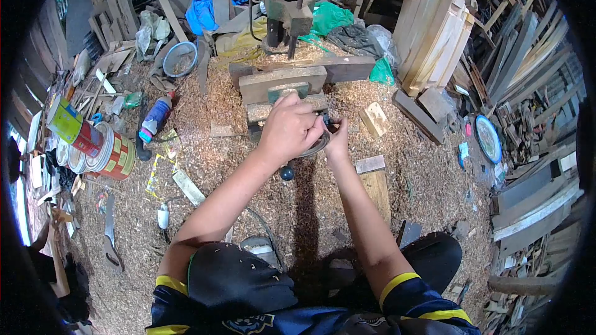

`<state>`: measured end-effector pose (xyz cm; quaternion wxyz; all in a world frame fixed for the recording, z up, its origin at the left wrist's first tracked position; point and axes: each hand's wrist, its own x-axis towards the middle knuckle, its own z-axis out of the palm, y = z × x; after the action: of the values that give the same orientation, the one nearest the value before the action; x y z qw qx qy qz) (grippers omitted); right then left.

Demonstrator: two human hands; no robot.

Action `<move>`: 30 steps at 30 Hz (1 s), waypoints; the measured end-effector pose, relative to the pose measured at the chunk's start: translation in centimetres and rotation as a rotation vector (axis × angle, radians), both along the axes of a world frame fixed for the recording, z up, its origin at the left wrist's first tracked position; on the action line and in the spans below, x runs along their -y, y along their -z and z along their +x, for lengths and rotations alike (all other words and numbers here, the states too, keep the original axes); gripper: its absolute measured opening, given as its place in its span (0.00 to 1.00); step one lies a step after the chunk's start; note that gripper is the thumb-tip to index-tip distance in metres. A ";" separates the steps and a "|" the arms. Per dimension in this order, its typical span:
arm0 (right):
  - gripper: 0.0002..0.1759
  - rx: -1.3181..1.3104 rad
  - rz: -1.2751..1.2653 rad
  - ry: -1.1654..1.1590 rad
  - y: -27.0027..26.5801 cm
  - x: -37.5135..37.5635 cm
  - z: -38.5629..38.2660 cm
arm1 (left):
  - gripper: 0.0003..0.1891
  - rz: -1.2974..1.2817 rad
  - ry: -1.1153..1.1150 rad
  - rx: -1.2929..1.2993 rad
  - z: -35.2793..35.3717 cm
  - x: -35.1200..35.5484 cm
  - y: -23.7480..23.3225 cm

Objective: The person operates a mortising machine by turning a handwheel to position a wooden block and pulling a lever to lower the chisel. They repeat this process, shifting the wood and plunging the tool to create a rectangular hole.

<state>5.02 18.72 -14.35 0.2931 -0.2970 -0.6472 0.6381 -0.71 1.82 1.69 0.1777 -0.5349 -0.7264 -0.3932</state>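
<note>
My left hand [290, 125] is closed over the front of a clamp on a drilling machine, fingers curled; what it grips is hidden beneath it. Just right of it, my right hand [337, 138] closes on the edge of a dark handwheel [320, 147], its fingertips partly hidden. A black ball knob [286, 174] sticks out below the wheel. Beyond my hands, a wooden block [282, 84] stands against a green clamp jaw [287, 92]. A long dark board [351, 69] lies behind it, under the machine's dark drill bit [292, 48].
Wood shavings cover the ground. A light wood block [374, 119] lies to the right, near stacked pale timbers [433, 31]. Left are a bottle [155, 116], paint buckets [112, 155] and a handsaw [110, 236]. Another person's arm [58, 260] shows at far left.
</note>
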 end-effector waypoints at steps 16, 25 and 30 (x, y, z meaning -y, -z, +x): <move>0.16 -0.603 0.234 -0.203 -40.6 -6.5 -5.0 | 0.18 -0.279 -0.017 -0.019 -0.1 -2.3 -1.5; 0.23 -0.664 0.045 -0.497 -63.2 -6.8 -12.7 | 0.19 -0.231 -0.077 -0.077 1.2 -1.9 -3.1; 0.25 -0.734 0.174 -0.607 -62.5 -8.2 -13.7 | 0.18 -0.227 -0.074 -0.028 0.1 -2.3 -3.2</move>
<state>-8.64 26.88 48.12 0.3266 0.1755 -0.6093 0.7009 -0.60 4.11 4.84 0.1402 -0.5298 -0.7830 -0.2941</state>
